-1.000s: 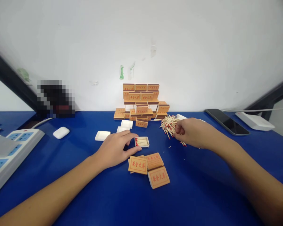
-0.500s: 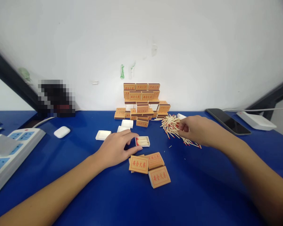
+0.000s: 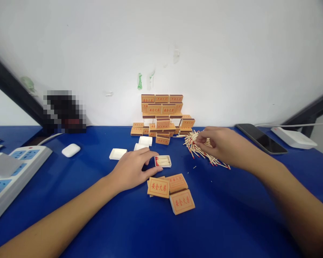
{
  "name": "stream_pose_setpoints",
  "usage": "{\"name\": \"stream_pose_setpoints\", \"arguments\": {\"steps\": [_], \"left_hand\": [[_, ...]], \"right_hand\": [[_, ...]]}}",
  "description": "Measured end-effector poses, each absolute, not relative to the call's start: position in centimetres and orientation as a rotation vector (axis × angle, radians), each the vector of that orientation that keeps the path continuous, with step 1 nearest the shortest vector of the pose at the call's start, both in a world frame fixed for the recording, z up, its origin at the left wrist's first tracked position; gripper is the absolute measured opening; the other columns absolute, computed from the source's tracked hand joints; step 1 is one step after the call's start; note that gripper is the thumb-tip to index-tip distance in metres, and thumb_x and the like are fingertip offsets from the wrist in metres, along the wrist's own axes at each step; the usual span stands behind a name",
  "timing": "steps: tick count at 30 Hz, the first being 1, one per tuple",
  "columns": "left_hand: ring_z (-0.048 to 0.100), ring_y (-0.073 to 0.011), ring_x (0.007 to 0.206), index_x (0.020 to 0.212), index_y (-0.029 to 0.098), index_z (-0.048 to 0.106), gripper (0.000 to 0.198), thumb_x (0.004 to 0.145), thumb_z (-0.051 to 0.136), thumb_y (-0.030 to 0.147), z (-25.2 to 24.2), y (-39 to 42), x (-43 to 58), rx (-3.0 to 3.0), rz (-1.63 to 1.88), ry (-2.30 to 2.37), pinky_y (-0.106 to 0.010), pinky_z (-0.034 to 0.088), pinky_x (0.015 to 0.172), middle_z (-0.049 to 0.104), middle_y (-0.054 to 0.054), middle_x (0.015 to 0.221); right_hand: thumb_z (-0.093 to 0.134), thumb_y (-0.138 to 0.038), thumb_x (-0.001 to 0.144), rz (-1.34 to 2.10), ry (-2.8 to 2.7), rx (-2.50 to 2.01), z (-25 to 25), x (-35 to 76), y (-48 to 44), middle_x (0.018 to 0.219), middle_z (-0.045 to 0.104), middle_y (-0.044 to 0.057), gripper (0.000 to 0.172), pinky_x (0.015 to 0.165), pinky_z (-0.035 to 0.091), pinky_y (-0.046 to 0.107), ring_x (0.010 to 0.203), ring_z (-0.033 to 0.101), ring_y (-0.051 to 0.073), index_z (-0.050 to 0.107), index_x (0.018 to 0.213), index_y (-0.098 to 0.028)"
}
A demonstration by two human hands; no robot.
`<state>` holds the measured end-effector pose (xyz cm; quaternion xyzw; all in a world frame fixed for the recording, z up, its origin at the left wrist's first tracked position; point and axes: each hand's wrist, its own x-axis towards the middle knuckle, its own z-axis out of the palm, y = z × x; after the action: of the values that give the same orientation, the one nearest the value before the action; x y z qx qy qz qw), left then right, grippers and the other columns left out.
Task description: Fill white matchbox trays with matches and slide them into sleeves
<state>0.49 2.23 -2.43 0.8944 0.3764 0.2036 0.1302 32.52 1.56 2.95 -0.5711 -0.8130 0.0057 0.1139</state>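
Note:
My left hand (image 3: 131, 170) rests on the blue table (image 3: 97, 215), thumb and fingers closed around the left end of a small white tray (image 3: 163, 161) holding red-tipped matches. My right hand (image 3: 220, 145) lies over a loose heap of matches (image 3: 196, 145), fingers curled and pinching at the sticks; what they hold is hidden. Three orange matchbox sleeves (image 3: 171, 191) lie just in front of the tray.
A stack of orange matchboxes (image 3: 163, 114) stands against the white wall. Empty white trays (image 3: 117, 153) lie left of it. A white earbud case (image 3: 70, 150) and a power strip (image 3: 8, 175) sit at left; a phone (image 3: 261, 138) and a white box (image 3: 294, 138) at right.
My right hand has moved up and back over the match heap, leaving a streak of matches on the table behind it. My left hand and the tray have not moved.

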Motion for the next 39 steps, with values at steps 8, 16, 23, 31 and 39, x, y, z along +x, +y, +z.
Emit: {"name": "stream_pose_setpoints", "arguments": {"steps": [8,16,23,31,39], "left_hand": [[0.061,-0.0158,0.071,0.123,0.023,0.071,0.036,0.098,0.069,0.048,-2.2,2.1,0.6,2.645,0.587,1.08,-0.029,0.042,0.062,0.065,0.0,0.087],[0.063,-0.0165,0.072,0.122,0.021,0.071,0.034,0.097,0.071,0.045,-2.2,1.9,0.4,2.667,0.614,1.065,-0.029,0.043,0.062,0.068,-0.001,0.089],[0.063,-0.0165,0.072,0.121,0.022,0.071,0.034,0.098,0.07,0.046,-2.3,1.9,0.4,2.675,0.618,1.065,-0.03,0.042,0.061,0.066,0.0,0.087],[0.06,-0.0156,0.069,0.121,0.023,0.072,0.034,0.097,0.071,0.047,-2.2,1.9,0.5,2.663,0.624,1.068,-0.029,0.04,0.06,0.065,0.0,0.086],[0.061,-0.0149,0.07,0.121,0.024,0.072,0.035,0.098,0.069,0.049,-2.3,2.0,0.3,2.655,0.623,1.06,-0.029,0.04,0.06,0.065,0.0,0.086]], "right_hand": [[0.056,-0.019,0.1,-0.206,-2.596,-1.35,1.7,24.9,-0.4,0.098,0.068,0.008,0.017,0.063,0.038,0.032,0.078,0.063,0.019,0.073,0.095,-0.017],[0.061,-0.015,0.098,-0.343,-2.705,-1.389,1.5,22.8,-1.0,0.096,0.068,0.008,0.014,0.056,0.026,0.032,0.073,0.057,0.016,0.072,0.09,-0.016],[0.063,-0.015,0.097,-0.34,-2.686,-1.401,1.5,22.7,-1.1,0.095,0.068,0.008,0.013,0.055,0.026,0.033,0.071,0.057,0.016,0.074,0.09,-0.015],[0.062,-0.018,0.094,0.289,-2.223,-1.249,1.8,23.3,-0.9,0.082,0.068,0.001,0.011,0.061,0.041,0.03,0.066,0.055,0.013,0.069,0.086,-0.02],[0.071,-0.022,0.085,0.782,-1.909,-1.194,0.4,23.7,-0.1,0.073,0.067,-0.003,0.001,0.056,0.042,0.028,0.059,0.052,0.011,0.07,0.085,-0.021]]}}
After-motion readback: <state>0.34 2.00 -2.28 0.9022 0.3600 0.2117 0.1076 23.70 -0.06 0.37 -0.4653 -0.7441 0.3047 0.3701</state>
